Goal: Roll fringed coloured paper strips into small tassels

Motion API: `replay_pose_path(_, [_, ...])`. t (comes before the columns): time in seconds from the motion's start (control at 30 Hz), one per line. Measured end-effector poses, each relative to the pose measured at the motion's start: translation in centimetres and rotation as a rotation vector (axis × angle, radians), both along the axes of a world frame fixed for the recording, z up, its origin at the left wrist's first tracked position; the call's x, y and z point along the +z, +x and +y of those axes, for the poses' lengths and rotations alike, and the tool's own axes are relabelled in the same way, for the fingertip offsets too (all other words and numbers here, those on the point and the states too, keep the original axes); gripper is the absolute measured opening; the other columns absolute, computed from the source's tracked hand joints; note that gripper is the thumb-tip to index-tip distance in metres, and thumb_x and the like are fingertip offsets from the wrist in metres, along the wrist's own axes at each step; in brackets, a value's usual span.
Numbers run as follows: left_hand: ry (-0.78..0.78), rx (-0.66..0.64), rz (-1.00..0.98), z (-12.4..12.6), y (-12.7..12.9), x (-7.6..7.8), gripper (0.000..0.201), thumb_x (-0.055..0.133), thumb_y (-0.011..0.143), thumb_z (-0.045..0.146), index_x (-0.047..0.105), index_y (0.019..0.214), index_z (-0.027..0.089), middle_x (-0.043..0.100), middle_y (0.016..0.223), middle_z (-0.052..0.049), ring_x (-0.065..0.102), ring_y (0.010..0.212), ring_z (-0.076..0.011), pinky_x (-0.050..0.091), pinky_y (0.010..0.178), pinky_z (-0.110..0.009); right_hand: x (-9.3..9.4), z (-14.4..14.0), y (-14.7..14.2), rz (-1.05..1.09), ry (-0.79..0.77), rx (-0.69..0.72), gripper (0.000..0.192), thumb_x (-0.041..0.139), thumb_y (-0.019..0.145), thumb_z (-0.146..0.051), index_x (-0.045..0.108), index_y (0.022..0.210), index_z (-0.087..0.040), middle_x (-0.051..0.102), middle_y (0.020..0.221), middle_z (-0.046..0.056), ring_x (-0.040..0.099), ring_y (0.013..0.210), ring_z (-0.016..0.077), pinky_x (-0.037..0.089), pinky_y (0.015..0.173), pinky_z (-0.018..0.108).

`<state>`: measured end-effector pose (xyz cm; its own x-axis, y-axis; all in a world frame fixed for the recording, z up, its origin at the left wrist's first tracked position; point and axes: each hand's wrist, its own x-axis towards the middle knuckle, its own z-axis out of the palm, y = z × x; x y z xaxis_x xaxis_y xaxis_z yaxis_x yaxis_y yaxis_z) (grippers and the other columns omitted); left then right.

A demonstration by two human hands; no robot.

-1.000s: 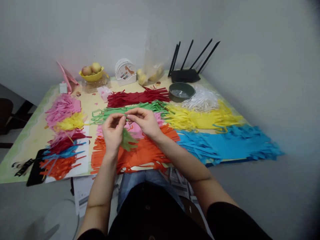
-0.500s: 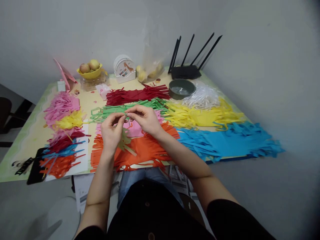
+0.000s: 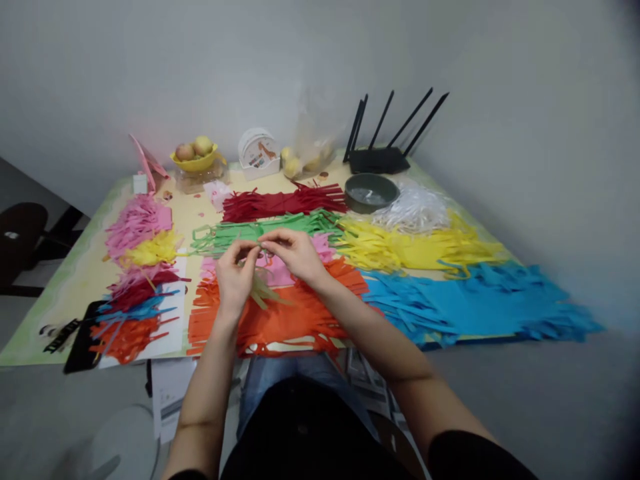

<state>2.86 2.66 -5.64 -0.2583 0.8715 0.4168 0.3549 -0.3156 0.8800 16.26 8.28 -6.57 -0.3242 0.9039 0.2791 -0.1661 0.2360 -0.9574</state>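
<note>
My left hand (image 3: 235, 283) and my right hand (image 3: 295, 255) meet above the middle of the table, thumbs and fingertips pinched together. A bunch of pale yellow-green fringed strips (image 3: 264, 292) hangs below the pinch; the exact point held is hidden by my fingers. Below and around my hands lie fringed sheets: an orange one (image 3: 285, 320), a pink one (image 3: 277, 273) and a green one (image 3: 225, 235). Further back is a dark red fringed sheet (image 3: 285, 203). To the right lie a yellow fringed sheet (image 3: 425, 250) and a blue one (image 3: 465, 297).
At left lie small fringed bunches, pink (image 3: 140, 227), yellow (image 3: 155, 250) and orange (image 3: 127, 339), near a black phone-like slab (image 3: 83, 347). Behind stand a yellow fruit bowl (image 3: 195, 162), a black router (image 3: 379, 160) and a dark round bowl (image 3: 373, 200) beside white strands (image 3: 415, 212).
The camera view has shifted, so the table appears lower and slightly to the right. My hands stay pinched together; the pale strips below them have swung a little to the right.
</note>
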Motion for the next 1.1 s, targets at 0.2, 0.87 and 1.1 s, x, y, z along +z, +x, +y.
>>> replay_pose_path(0.2, [-0.055,-0.079,-0.208,0.5,-0.8,-0.2,0.016,0.072,0.079,0.03,0.068,0.082,0.016,0.07,0.073,-0.003,0.067,0.068,-0.0146,0.052,0.067,-0.025,-0.2,0.1,-0.6,0.084,-0.107,0.025,0.026,0.077,0.07,-0.038,0.07,0.082,-0.016,0.069,0.07,0.0,0.061,0.062,0.0113,0.05,0.062,0.024])
replay_pose_path(0.87, [0.08,0.061,0.056,-1.2,-1.0,-1.1,0.008,0.062,0.09,0.024,0.067,0.09,0.018,0.069,0.08,-0.002,0.066,0.074,-0.0135,0.05,0.073,-0.025,1.1,-1.6,-0.4,-0.29,0.344,-0.079,0.009,0.061,0.089,-0.023,0.068,0.085,-0.018,0.068,0.083,0.005,0.06,0.076,0.0149,0.048,0.072,0.026])
replay_pose_path(1.1, [0.116,0.015,-0.034,-1.2,-1.4,-1.2,0.013,0.072,0.084,0.026,0.068,0.092,0.017,0.072,0.087,-0.003,0.069,0.081,-0.0145,0.053,0.075,-0.024,1.7,-1.6,0.1,-0.227,0.215,-0.024,0.011,0.064,0.086,-0.026,0.068,0.085,-0.016,0.068,0.08,0.003,0.06,0.068,0.012,0.047,0.064,0.023])
